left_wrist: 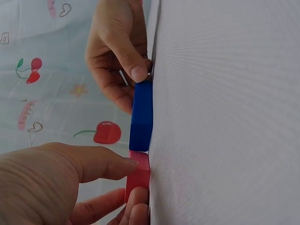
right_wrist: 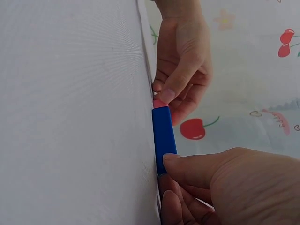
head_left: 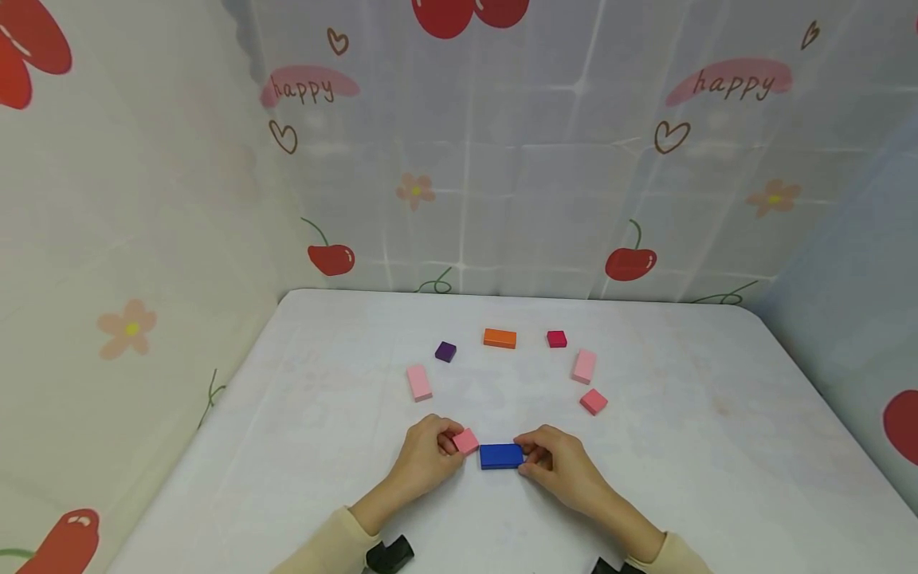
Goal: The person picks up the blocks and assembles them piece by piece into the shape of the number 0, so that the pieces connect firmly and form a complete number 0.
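Observation:
My left hand (head_left: 425,456) pinches a small pink block (head_left: 466,442) between thumb and fingers, low on the white table. Beside it lies a flat blue block (head_left: 501,457), whose right end my right hand (head_left: 566,469) holds between thumb and fingers. In the left wrist view the pink block (left_wrist: 138,172) meets the end of the blue block (left_wrist: 142,116). From the right wrist the blue block (right_wrist: 164,136) shows under my right thumb, with the pink block (right_wrist: 160,103) at its far end, partly hidden by my left fingers.
Beyond the hands, an arc of blocks lies on the table (head_left: 323,383): light pink (head_left: 419,383), purple (head_left: 445,351), orange (head_left: 500,339), red (head_left: 556,340), another light pink (head_left: 584,367) and coral pink (head_left: 594,402). A patterned curtain (head_left: 502,159) hangs behind.

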Demonstrator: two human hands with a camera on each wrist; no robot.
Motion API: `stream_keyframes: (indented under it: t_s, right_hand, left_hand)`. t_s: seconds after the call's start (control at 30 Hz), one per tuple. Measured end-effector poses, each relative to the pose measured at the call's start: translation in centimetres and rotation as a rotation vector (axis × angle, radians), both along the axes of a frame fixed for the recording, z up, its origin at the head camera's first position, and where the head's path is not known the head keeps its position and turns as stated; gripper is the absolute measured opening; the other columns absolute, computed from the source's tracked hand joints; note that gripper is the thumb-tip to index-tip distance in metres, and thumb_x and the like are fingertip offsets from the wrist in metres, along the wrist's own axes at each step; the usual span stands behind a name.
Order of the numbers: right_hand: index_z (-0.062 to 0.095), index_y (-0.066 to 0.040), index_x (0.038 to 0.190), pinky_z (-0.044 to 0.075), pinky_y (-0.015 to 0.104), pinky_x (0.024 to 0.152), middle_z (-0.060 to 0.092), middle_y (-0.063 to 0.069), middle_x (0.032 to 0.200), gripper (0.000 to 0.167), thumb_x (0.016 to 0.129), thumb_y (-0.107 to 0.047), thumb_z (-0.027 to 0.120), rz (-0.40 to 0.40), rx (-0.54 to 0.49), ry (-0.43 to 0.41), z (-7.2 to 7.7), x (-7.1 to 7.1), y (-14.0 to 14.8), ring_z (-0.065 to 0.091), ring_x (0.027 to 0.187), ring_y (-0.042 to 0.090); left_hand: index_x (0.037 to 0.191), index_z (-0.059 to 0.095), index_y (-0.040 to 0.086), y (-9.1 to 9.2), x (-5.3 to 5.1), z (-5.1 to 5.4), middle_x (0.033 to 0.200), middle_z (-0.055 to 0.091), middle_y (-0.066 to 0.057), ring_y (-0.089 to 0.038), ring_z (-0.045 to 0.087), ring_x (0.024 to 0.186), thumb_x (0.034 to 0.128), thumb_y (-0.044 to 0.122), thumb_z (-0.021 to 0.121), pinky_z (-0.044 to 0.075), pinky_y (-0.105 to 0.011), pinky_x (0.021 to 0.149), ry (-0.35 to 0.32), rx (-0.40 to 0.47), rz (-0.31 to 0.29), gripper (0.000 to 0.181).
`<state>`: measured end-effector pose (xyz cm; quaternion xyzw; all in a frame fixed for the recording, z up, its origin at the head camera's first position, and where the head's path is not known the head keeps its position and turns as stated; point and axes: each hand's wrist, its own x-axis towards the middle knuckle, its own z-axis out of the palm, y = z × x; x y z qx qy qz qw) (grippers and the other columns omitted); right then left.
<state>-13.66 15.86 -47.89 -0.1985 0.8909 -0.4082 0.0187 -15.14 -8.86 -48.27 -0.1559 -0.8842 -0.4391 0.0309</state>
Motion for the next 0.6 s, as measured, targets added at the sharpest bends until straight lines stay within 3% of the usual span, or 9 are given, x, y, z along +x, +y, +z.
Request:
stream_keyframes:
  t_s: [0.23,0.6]
  right_hand:
    - [0.070,-0.005,0.109,0.047,0.017,0.062,0.062,-0.002,0.089,0.029,0.081,-0.006,0.077,0.002,0.000,0.002,-0.04,0.04,-0.02,0.053,0.072,0.001]
    - [0.067,-0.004,0.115,0.049,0.018,0.063,0.063,-0.001,0.092,0.036,0.081,-0.007,0.077,0.015,-0.015,0.003,-0.25,-0.05,0.24,0.055,0.075,0.000]
  left_hand:
    - [0.096,0.070,-0.002,-0.01,0.04,-0.15,0.078,0.058,-0.003,-0.006,0.055,0.067,0.0718,-0.005,0.072,0.047,-0.017,0.061,0.024,0.009,-0.008,0.025]
    - [0.097,0.069,-0.001,-0.05,0.14,-0.07,0.079,0.057,-0.003,-0.006,0.054,0.068,0.0726,-0.004,0.074,0.047,-0.017,0.061,0.008,0.020,-0.016,0.025]
